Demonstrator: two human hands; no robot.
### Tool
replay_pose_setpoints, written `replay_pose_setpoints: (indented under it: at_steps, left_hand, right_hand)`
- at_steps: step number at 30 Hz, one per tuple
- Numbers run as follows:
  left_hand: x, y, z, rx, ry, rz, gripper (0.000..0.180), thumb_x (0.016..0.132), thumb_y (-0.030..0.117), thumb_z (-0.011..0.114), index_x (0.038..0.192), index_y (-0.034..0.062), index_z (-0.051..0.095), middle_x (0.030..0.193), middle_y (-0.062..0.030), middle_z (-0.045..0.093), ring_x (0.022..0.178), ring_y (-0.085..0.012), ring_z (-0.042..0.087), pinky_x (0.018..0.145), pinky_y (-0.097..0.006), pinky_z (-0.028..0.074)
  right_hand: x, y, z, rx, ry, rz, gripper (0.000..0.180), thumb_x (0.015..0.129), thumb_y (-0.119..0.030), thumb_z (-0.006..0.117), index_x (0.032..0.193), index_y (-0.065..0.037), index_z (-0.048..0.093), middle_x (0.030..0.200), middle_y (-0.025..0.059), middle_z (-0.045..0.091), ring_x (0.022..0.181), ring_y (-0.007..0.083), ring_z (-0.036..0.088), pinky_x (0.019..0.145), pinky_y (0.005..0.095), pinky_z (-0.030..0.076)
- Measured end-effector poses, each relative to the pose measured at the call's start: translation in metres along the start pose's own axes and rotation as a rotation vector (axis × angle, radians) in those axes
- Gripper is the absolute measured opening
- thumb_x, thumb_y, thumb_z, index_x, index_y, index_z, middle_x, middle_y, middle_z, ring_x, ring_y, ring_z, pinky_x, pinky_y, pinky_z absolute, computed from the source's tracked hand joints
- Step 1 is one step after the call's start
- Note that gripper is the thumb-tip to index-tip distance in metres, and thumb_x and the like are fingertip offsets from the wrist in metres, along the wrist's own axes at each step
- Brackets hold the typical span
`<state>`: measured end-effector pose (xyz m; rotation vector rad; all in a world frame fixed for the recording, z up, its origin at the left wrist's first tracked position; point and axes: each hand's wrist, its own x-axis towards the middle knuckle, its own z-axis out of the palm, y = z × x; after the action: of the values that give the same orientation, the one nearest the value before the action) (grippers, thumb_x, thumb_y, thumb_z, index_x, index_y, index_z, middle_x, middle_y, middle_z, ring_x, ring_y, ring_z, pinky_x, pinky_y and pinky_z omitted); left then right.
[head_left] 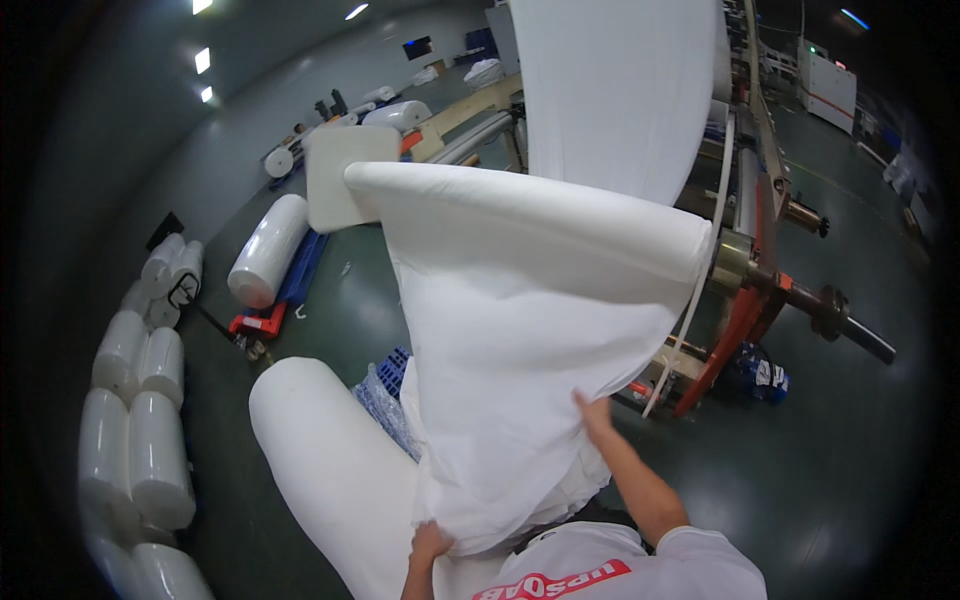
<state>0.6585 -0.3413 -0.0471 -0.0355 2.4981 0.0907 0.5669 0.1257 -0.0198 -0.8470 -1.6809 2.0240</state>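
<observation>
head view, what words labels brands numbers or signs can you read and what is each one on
White shirt: pale capital lettering on a red block; wording not copied out here.
Dark blue item low by the machine: white label with dark marks, too small to read.
Dark wall panel: too small to read.
White fabric between the hands: no lettering visible.
</observation>
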Motion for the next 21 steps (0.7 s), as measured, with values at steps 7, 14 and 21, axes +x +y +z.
replay_pose_setpoints:
  at_steps: [7,14,21]
  left_hand:
    - [-0.038,0.255,-0.120,-0.094,0.523,0.742,0.042,0.076,0.033,0.068,0.100,-0.0004,0.060,0.105,-0.0202,0.060,0.102,-0.0356,0.056,0.084,-0.043,0.047]
    - [0.036,0.061,-0.021,0.178,0.200,0.221,0.022,0.081,0.026,0.055,0.089,0.0092,0.066,0.088,-0.0162,0.067,0.086,-0.0355,0.065,0.076,-0.048,0.052]
    - [-0.014,0.001,-0.005,-0.102,0.164,-0.034,0.092,0.070,0.042,0.072,0.136,-0.0059,0.029,0.134,-0.0282,0.041,0.124,-0.0371,0.043,0.102,-0.042,0.037]
  right_hand:
    - [-0.147,0.134,0.060,-0.287,-0.883,-0.568,0.046,0.087,-0.033,0.058,0.114,0.003,0.056,0.108,0.0229,0.061,0.101,0.0347,0.058,0.089,0.0422,0.044]
    - [-0.061,0.094,0.008,-0.541,-0.778,-0.311,0.068,0.080,-0.050,0.064,0.123,0.002,0.052,0.117,0.0199,0.058,0.109,0.0318,0.053,0.097,0.0378,0.040]
    - [0.005,-0.012,0.006,0.358,0.038,0.092,0.044,0.082,-0.020,0.069,0.116,0.003,0.055,0.113,0.0128,0.061,0.098,0.0229,0.059,0.083,0.0335,0.047]
